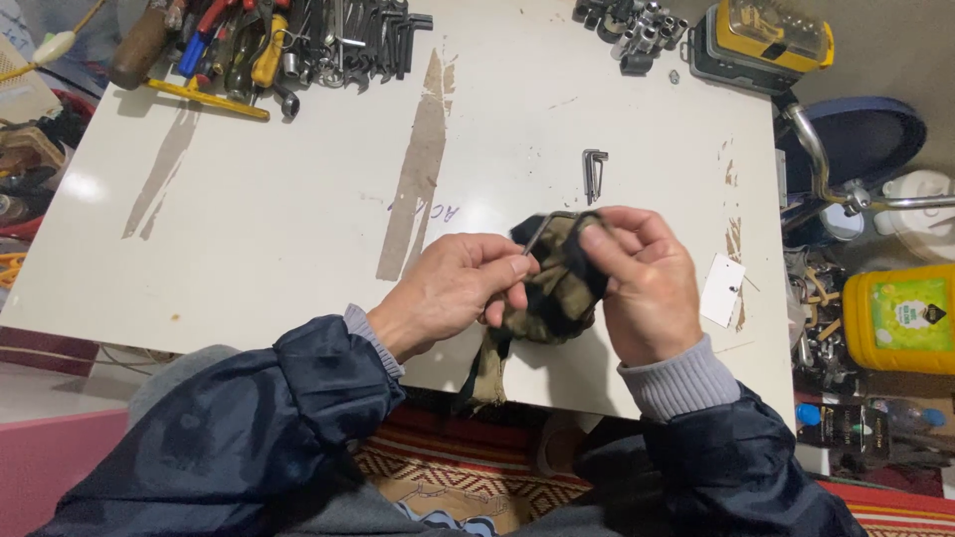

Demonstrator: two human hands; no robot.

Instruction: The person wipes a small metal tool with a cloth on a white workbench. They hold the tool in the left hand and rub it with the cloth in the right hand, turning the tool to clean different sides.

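Over the near edge of a white table (279,219), my left hand (453,288) pinches a small L-shaped hex key (538,232) between thumb and fingers. My right hand (642,283) grips a dirty olive and black rag (552,293), bunched around the key's upper end. A strip of the rag hangs down below the table edge. Both arms wear dark blue jacket sleeves with grey cuffs.
Two more hex keys (593,171) lie just beyond my hands. Screwdrivers and wrenches (279,45) crowd the far left, sockets (627,30) and a yellow bit case (766,40) the far right. A white tag (722,288) sits at the right edge. A yellow container (900,318) stands off the table.
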